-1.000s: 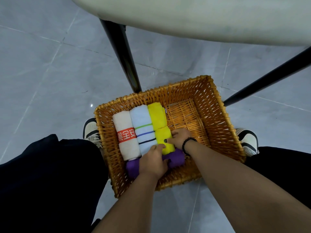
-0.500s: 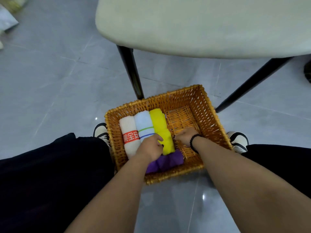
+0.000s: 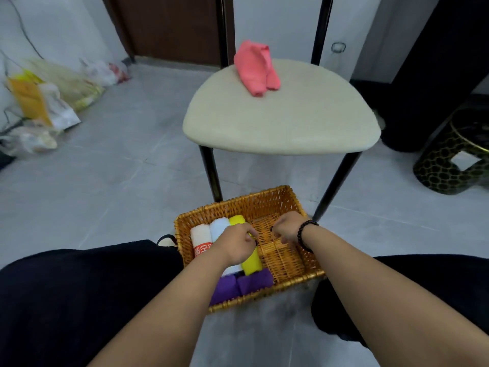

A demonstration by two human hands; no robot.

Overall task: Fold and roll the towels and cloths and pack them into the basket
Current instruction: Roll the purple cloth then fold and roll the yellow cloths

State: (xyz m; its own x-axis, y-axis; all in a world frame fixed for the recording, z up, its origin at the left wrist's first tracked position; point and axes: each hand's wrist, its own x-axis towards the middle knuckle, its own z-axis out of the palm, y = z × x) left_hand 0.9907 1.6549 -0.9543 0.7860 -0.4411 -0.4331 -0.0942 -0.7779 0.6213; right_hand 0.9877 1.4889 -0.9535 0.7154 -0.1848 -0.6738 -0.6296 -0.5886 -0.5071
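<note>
Woven orange wicker basket (image 3: 291, 200) sits on the grey tiled floor between the person's knees. Left to right inside: white rolled towel with red printed band (image 3: 200, 238), pale blue-white rolled towel (image 3: 218, 226), yellow rolled cloth (image 3: 252, 262), then bare wicker bottom on the right half; a purple rolled cloth (image 3: 242, 284) lies crosswise against the near wall. Left hand (image 3: 238, 246) hovers over the rolls, fingers curled, grip apparently holding nothing, though contact with the yellow roll can't be told. Right hand (image 3: 287, 229), beaded bracelet on wrist, sits over the bare part, fingers loosely curled, holding nothing. Step looks like finishing the tuck-in of packed rolls. Next likely: reach up for the crumpled pink cloth (image 3: 255, 68) on the cream padded chair seat (image 3: 280, 123), soft and floppy, needs flattening, folding, rolling tight to fit the free right side.
</note>
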